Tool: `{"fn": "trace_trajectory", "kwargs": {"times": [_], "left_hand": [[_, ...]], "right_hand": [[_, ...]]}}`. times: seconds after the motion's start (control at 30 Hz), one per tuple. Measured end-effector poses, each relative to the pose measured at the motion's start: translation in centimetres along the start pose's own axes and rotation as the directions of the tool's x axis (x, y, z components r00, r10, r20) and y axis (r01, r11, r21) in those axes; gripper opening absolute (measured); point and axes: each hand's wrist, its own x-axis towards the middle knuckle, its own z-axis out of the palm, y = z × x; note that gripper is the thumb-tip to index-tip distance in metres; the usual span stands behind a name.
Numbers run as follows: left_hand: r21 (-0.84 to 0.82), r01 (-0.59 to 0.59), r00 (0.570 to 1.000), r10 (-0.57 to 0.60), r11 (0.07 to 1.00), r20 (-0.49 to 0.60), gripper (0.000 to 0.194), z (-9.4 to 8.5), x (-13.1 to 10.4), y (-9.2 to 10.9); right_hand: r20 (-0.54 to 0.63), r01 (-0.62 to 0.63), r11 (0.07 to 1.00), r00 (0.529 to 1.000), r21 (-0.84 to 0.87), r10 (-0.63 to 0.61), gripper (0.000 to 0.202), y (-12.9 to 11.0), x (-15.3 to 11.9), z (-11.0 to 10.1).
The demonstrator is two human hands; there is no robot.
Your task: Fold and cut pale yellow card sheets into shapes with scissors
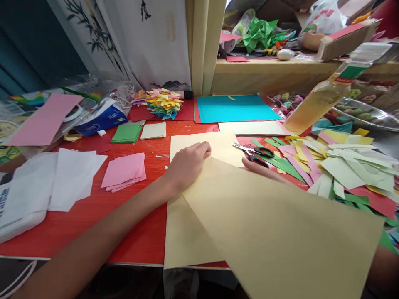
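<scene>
My left hand is closed with its fingers curled at the corner of a large pale yellow paper sheet. That sheet is lifted and tilted toward me, its right part hanging over the table's front edge. Beneath it another pale yellow sheet lies flat on the red table. Most of my right hand is behind the raised sheet; only a stretched finger or thumb shows past its upper edge, near the black-handled scissors. The scissors lie partly spread, blades pointing left.
Pink squares, green squares and white tissues lie left. Blue paper and a folded-paper ornament sit at the back. Coloured paper strips and a tilted-looking bottle crowd the right, below a cluttered shelf.
</scene>
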Motion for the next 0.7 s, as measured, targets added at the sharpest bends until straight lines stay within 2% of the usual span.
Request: {"fn": "trace_trajectory", "kwargs": {"times": [0.1,0.17,0.27,0.37,0.5,0.6,0.7], "left_hand": [[-0.087,-0.016,0.999,0.02,0.996,0.04,0.014,0.5,-0.3,0.7],[-0.177,-0.027,0.997,0.039,0.984,0.062,0.014,0.7,-0.7,1.6],[-0.292,-0.028,0.992,0.062,0.956,0.109,0.014,1.0,-1.3,3.0],[-0.33,0.063,0.988,-0.012,0.942,0.154,0.013,1.0,-1.7,3.9],[-0.383,0.2,0.97,-0.126,0.902,0.209,0.015,0.9,-1.6,3.9],[-0.4,0.171,0.975,-0.095,0.9,0.203,0.016,1.0,-1.5,3.7],[-0.345,0.075,0.992,-0.034,0.936,0.124,0.015,1.4,-1.7,3.7]], "right_hand": [[-0.01,-0.06,0.996,0.998,0.068,0.06,0.036,0.1,0.4,0.4],[-0.08,0.02,1.0,0.997,-0.01,-0.021,0.029,0.3,0.5,0.7],[-0.1,0.095,0.988,0.989,-0.12,-0.108,0.027,0.5,0.4,0.9],[-0.107,0.115,0.986,0.986,-0.123,-0.128,0.027,0.7,0.4,0.9],[-0.123,0.098,0.992,0.987,-0.073,-0.107,0.022,0.7,0.5,0.9],[-0.136,0.084,0.994,0.986,-0.068,-0.093,0.022,0.6,0.4,0.9],[-0.147,0.096,0.992,0.983,-0.078,-0.107,0.022,0.6,0.3,1.0]]}}
